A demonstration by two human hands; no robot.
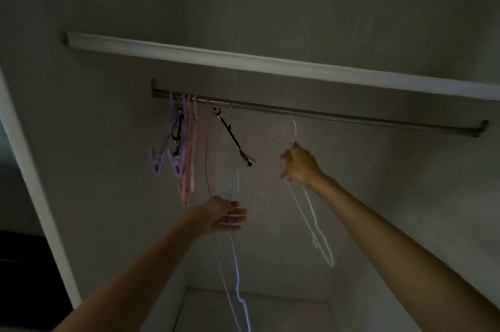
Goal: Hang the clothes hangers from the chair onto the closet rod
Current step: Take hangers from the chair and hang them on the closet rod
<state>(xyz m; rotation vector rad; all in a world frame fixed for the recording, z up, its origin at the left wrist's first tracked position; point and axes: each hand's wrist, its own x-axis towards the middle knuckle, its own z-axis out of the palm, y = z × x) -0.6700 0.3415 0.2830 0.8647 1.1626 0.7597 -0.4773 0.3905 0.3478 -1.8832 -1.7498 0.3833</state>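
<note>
Two thin hangers, light, bendy. My right hand (299,165) pinches white hanger (311,212) near neck, hook just under rod (324,113). Left hand (226,216) holds blue hanger (235,258), fingers curled loosely.

smooth, seemingly metal closet rod (324,114)

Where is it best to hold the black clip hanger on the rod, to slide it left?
Probably grip the black clip hanger at its slanted bar, just under the hook, coming from below and the right. That side is open, whereas purple and pink hangers crowd its left on the closet rod.
</note>
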